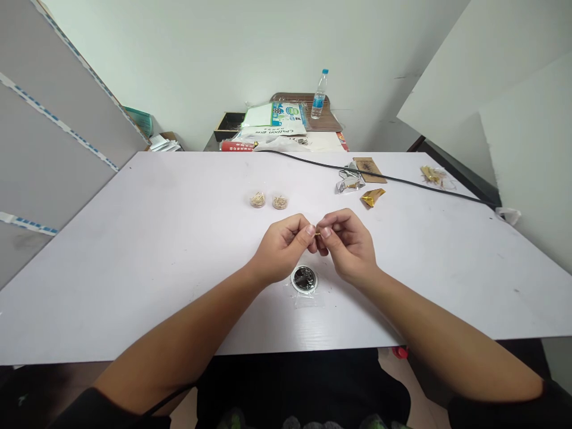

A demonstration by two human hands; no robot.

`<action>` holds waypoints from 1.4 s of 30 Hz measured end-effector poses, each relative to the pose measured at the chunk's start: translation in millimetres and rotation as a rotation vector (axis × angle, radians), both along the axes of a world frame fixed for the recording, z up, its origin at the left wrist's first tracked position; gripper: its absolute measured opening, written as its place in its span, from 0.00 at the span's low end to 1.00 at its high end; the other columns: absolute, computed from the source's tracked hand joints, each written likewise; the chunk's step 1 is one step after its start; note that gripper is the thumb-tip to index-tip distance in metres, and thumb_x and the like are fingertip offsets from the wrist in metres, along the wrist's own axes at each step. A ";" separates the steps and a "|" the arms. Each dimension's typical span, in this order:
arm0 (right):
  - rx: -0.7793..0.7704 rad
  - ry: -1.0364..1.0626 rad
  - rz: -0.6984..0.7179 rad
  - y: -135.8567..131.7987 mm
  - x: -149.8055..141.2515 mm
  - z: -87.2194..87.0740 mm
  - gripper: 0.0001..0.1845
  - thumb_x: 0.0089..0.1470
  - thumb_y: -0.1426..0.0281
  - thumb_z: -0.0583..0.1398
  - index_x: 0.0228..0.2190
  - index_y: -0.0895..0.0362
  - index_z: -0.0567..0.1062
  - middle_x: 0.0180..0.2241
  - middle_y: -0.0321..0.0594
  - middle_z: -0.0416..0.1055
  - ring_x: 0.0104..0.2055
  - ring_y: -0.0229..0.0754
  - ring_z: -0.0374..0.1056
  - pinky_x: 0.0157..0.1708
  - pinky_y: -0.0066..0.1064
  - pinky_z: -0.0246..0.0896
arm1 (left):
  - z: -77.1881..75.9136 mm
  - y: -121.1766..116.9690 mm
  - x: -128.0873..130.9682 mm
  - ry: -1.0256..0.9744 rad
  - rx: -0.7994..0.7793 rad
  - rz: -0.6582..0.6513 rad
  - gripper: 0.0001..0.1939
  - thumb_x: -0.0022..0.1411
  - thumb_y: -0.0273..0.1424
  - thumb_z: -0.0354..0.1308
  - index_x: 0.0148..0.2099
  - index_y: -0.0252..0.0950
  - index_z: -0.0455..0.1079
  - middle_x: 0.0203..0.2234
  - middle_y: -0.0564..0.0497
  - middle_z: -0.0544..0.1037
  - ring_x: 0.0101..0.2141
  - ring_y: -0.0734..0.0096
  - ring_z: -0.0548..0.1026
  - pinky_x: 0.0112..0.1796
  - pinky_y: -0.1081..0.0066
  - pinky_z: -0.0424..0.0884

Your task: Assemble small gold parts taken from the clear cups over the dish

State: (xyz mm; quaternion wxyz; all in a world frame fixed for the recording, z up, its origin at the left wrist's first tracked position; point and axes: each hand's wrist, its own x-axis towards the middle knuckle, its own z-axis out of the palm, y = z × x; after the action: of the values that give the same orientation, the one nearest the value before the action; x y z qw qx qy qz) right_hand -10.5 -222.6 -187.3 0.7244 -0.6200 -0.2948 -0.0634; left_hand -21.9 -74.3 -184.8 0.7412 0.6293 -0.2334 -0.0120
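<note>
Above the middle of the white table (134, 256), my left hand (288, 244) and my right hand (351, 247) meet, fingertips almost touching. Thumb and fingers of each are pinched on a tiny thin yellowish piece (317, 233), which bridges the small gap between them. Most of that piece is hidden, and its kind is too small to make out. Just below the hands lies a round dark disc with a white rim (304, 279), with clear film around it. Beyond my left hand stand two small clear tubs, a left tub (257, 199) and a right tub (280, 202), with pale slender bits inside.
A black cable (313, 162) crosses the far side of the table. Near it lie silver wrappers (350, 180), a gold wrapper (373, 197), a brown card (369, 170) and a yellowish bundle (433, 175). Behind the table are packages (286, 119) and a water bottle (319, 95).
</note>
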 end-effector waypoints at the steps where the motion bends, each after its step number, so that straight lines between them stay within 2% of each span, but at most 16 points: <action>1: -0.001 0.002 -0.005 0.1 0.0 -0.3 0.08 0.61 0.63 0.60 0.36 0.54 0.68 0.23 0.33 0.68 0.23 0.33 0.65 0.19 0.25 0.59 | -0.4 -0.2 0.0 0.000 0.000 0.002 0.16 0.70 0.37 0.52 0.31 0.32 0.62 0.24 0.52 0.71 0.29 0.75 0.75 0.35 0.71 0.73; 9: -0.014 -0.031 -0.026 -0.4 -1.9 -0.7 0.07 0.63 0.65 0.59 0.35 0.54 0.67 0.24 0.33 0.67 0.24 0.33 0.66 0.20 0.25 0.60 | -3.1 -0.5 0.0 -0.005 0.005 0.017 0.16 0.70 0.37 0.52 0.31 0.33 0.62 0.25 0.52 0.71 0.30 0.75 0.75 0.36 0.71 0.72; 16: -0.013 -0.022 -0.061 2.5 -3.4 0.6 0.08 0.62 0.66 0.59 0.35 0.54 0.64 0.26 0.33 0.66 0.25 0.33 0.66 0.21 0.24 0.60 | -0.6 -2.3 -2.5 -0.049 0.056 0.092 0.15 0.70 0.36 0.51 0.32 0.33 0.62 0.26 0.52 0.71 0.30 0.74 0.75 0.34 0.71 0.72; 21: 0.003 -0.012 -0.071 4.9 -4.2 0.9 0.12 0.62 0.64 0.60 0.34 0.53 0.61 0.25 0.30 0.64 0.24 0.31 0.62 0.22 0.25 0.58 | 1.1 -3.1 -4.7 -0.091 0.165 0.184 0.15 0.70 0.35 0.51 0.31 0.33 0.62 0.25 0.52 0.71 0.29 0.74 0.73 0.33 0.72 0.69; 25: -0.015 0.028 -0.093 5.5 -5.1 3.3 0.17 0.60 0.62 0.62 0.32 0.53 0.58 0.26 0.30 0.62 0.23 0.31 0.59 0.23 0.26 0.56 | 1.9 -1.7 -4.9 -0.124 0.293 0.269 0.16 0.70 0.36 0.50 0.30 0.34 0.62 0.23 0.52 0.69 0.27 0.75 0.67 0.30 0.72 0.64; 28: -0.024 0.056 -0.101 5.3 -5.9 4.8 0.19 0.59 0.60 0.62 0.31 0.53 0.56 0.25 0.30 0.60 0.24 0.32 0.58 0.25 0.28 0.58 | 2.4 -0.6 -4.3 -0.128 0.317 0.276 0.16 0.69 0.37 0.50 0.29 0.34 0.60 0.22 0.53 0.67 0.26 0.75 0.64 0.28 0.72 0.61; 37: 0.000 0.104 -0.045 3.7 -5.2 4.8 0.19 0.58 0.62 0.63 0.30 0.54 0.56 0.25 0.30 0.59 0.26 0.32 0.57 0.27 0.28 0.55 | 2.5 0.6 -2.6 -0.149 0.323 0.266 0.17 0.69 0.38 0.50 0.29 0.35 0.60 0.21 0.54 0.64 0.25 0.75 0.61 0.28 0.72 0.59; 42: -0.009 0.150 0.006 2.3 -3.6 5.6 0.18 0.59 0.62 0.63 0.31 0.54 0.57 0.25 0.30 0.60 0.24 0.31 0.55 0.24 0.27 0.50 | 2.5 3.0 -1.9 -0.270 0.381 0.302 0.16 0.69 0.35 0.50 0.29 0.34 0.60 0.20 0.54 0.63 0.23 0.77 0.60 0.26 0.73 0.57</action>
State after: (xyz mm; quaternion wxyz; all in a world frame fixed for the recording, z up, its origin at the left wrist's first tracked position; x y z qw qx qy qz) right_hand -14.1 -220.3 -181.7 0.7419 -0.6252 -0.2417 -0.0133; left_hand -23.9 -71.3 -182.4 0.5649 0.7811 -0.2269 0.1388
